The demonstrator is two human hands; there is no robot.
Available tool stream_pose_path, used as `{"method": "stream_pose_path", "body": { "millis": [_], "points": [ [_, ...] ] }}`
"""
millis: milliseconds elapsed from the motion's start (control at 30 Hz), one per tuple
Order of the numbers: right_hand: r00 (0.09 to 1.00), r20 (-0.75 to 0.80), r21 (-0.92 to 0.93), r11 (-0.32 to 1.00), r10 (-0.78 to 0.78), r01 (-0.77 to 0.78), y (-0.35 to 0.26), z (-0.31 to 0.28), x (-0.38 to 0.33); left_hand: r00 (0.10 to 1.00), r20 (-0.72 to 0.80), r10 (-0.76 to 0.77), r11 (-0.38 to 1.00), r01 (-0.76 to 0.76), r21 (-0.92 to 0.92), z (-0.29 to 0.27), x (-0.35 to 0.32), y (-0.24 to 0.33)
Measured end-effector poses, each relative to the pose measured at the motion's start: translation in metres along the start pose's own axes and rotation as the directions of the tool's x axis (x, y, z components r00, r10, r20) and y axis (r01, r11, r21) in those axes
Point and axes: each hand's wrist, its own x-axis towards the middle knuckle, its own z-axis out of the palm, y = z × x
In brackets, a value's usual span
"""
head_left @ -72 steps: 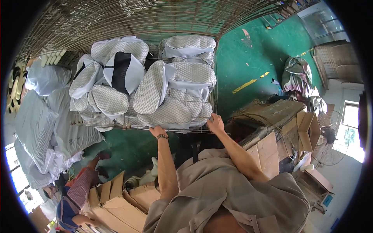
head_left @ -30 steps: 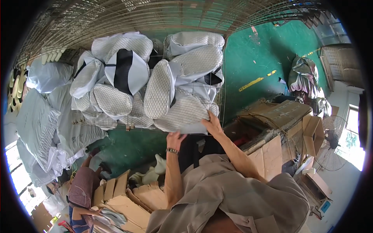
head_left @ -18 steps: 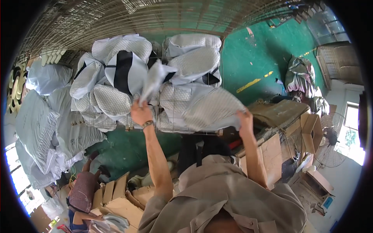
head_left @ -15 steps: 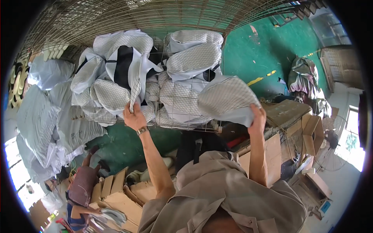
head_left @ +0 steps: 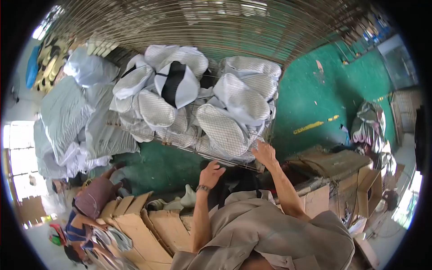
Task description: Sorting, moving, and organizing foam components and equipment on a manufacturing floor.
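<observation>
Grey-white shoe uppers [head_left: 222,130] with a diamond pattern on their undersides lie piled in a wire-mesh basket [head_left: 182,146] before me. One upper with a black panel [head_left: 173,87] lies on top of the left part of the pile. My right hand [head_left: 266,156] reaches to the basket's near right corner, its fingers stretched against the edge of the nearest uppers; what its fingertips touch is partly hidden. Closer to my body, my left hand [head_left: 211,174] hovers short of the near rim, fingers apart and nothing in them.
Large stuffed sacks [head_left: 69,117] stand left of the basket. Cardboard boxes [head_left: 139,229] sit at lower left, beside another person [head_left: 92,198]. A bench with cardboard [head_left: 333,166] stands on the right. Wire grating [head_left: 180,22] rises behind the basket.
Both hands have let go of the uppers they held and drawn in toward the near right part of the basket. Those uppers now rest on the pile. My view has shifted.
</observation>
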Motion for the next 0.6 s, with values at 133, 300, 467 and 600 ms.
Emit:
{"method": "stream_pose_path", "body": {
  "millis": [133,300,467,600],
  "points": [
    [0.965,0.062,-0.043,0.966,-0.253,0.256,-0.056,0.060,-0.017,0.921,-0.356,-0.157,0.978,0.096,-0.184,-0.068,-0.078,-0.090],
    [0.902,0.160,0.095,0.916,-0.402,0.391,-0.076,0.096,-0.022,0.596,-0.688,-0.415,0.887,0.096,-0.452,-0.114,-0.124,-0.228],
    [0.746,0.475,0.000,0.848,-0.467,0.530,-0.136,0.176,-0.016,-0.089,-0.801,-0.592,0.802,0.035,-0.596,-0.180,-0.264,-0.355],
    [0.568,0.640,-0.008,0.735,-0.517,0.678,-0.172,0.225,-0.006,-0.412,-0.664,-0.625,0.691,0.104,-0.715,-0.211,-0.368,-0.483]
  ]
}}
